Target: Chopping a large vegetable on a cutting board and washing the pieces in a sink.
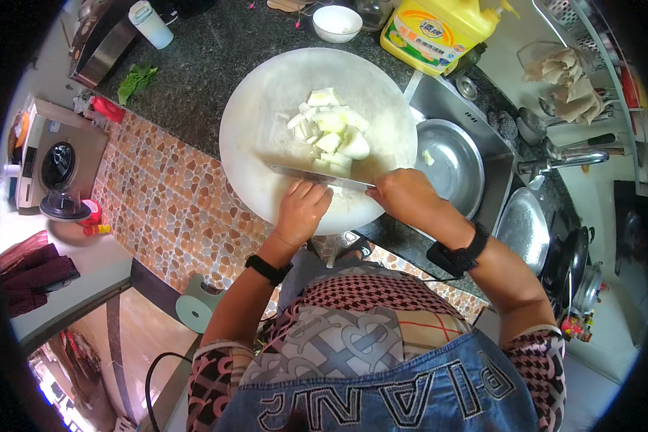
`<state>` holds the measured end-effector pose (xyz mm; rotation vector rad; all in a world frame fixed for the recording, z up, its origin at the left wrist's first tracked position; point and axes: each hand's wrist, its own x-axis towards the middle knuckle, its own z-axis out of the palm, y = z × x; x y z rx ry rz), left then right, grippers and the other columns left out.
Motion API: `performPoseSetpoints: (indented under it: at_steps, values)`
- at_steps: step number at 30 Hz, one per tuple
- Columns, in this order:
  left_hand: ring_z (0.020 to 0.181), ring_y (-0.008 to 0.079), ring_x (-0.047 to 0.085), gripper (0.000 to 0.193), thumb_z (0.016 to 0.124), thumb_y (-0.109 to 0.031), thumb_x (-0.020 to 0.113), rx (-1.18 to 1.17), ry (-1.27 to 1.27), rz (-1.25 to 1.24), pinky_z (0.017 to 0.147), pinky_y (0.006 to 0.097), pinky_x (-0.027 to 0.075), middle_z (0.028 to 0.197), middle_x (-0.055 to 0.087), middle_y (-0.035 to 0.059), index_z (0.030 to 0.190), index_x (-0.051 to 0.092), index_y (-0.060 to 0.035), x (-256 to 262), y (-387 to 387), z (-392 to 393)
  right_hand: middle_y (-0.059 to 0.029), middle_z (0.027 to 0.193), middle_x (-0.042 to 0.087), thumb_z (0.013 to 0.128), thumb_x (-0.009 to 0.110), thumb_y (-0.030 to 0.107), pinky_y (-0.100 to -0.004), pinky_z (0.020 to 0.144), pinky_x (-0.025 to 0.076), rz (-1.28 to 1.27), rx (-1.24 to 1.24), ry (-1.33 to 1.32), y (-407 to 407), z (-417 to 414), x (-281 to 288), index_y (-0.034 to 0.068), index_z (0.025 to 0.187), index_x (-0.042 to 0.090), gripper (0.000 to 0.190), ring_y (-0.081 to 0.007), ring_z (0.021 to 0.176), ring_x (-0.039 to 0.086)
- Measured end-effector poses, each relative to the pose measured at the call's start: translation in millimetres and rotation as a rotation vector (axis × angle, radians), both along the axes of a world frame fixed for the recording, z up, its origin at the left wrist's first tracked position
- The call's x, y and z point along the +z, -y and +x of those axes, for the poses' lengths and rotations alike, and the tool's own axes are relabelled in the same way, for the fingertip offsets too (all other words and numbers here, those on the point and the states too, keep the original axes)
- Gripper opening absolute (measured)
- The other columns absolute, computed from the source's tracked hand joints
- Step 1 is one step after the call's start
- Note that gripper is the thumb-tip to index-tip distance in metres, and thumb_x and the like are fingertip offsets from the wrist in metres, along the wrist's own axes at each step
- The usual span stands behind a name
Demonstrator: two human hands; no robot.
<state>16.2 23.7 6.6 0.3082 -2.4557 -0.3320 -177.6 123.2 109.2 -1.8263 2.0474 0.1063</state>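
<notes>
My right hand (407,194) grips the handle of a broad-bladed kitchen knife (321,177), whose blade runs leftward over a round white cutting board (259,108). Close behind the blade, on my side of it, my left hand (303,208) has its fingers bent down near the board. What those fingers touch is mostly hidden, though a small pale piece shows beside them. Beyond the blade lies a loose heap of pale green-white vegetable pieces (329,143), cut into chunks of uneven size.
Right of the board, a metal basin (448,156) with a vegetable scrap inside sits in the steel sink (497,178) below a faucet (567,160). Behind the board stand a white bowl (337,24) and a yellow detergent jug (437,35). A green leaf (136,82) lies at left.
</notes>
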Motion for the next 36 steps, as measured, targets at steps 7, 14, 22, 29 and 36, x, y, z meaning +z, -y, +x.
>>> performPoseSetpoints:
  at_steps: [7,14,22,29,36]
  values:
    - [0.084,0.0222,0.059,0.020,0.072,-0.009,0.057,-0.010,-0.018,-0.005,0.079,0.0349,0.047,0.089,0.061,0.0072,0.090,0.063,-0.0029,-1,1,-2,-0.0171,0.069,0.065,0.088,0.058,0.029,-0.0455,0.061,0.052,0.018,-0.024,0.042,1,-1,-2,0.004,0.078,0.068,0.028,-0.0360,0.067,0.065]
    - [0.085,0.0230,0.060,0.019,0.072,-0.009,0.058,-0.013,-0.003,0.026,0.079,0.0354,0.048,0.091,0.061,0.0081,0.089,0.063,-0.0021,-2,0,0,-0.0177,0.065,0.062,0.085,0.062,0.028,-0.0467,0.058,0.048,-0.011,-0.052,0.079,-2,-5,-5,0.003,0.073,0.066,0.027,-0.0375,0.063,0.062]
    - [0.086,0.0242,0.060,0.016,0.073,-0.008,0.058,-0.048,0.010,0.057,0.080,0.0358,0.047,0.092,0.061,0.0094,0.087,0.062,-0.0016,1,1,0,-0.0202,0.066,0.062,0.084,0.064,0.029,-0.0456,0.060,0.049,-0.009,-0.081,0.168,-3,-9,-17,0.001,0.075,0.066,0.029,-0.0388,0.064,0.062]
    - [0.093,0.0287,0.056,0.023,0.074,-0.010,0.070,0.113,0.163,0.244,0.085,0.0400,0.042,0.094,0.058,0.0091,0.094,0.063,-0.0038,20,5,-17,-0.0221,0.069,0.062,0.084,0.066,0.030,-0.0441,0.059,0.048,-0.217,-0.264,0.376,-5,-42,22,0.000,0.078,0.067,0.031,-0.0379,0.064,0.062]
    - [0.110,0.0280,0.050,0.049,0.068,-0.007,0.073,0.103,0.189,0.019,0.089,0.0418,0.039,0.113,0.055,0.0090,0.115,0.060,-0.0086,54,26,-74,-0.0241,0.069,0.060,0.084,0.068,0.028,-0.0412,0.056,0.045,-0.373,-0.409,0.422,-28,-71,39,-0.002,0.081,0.067,0.031,-0.0370,0.060,0.060]
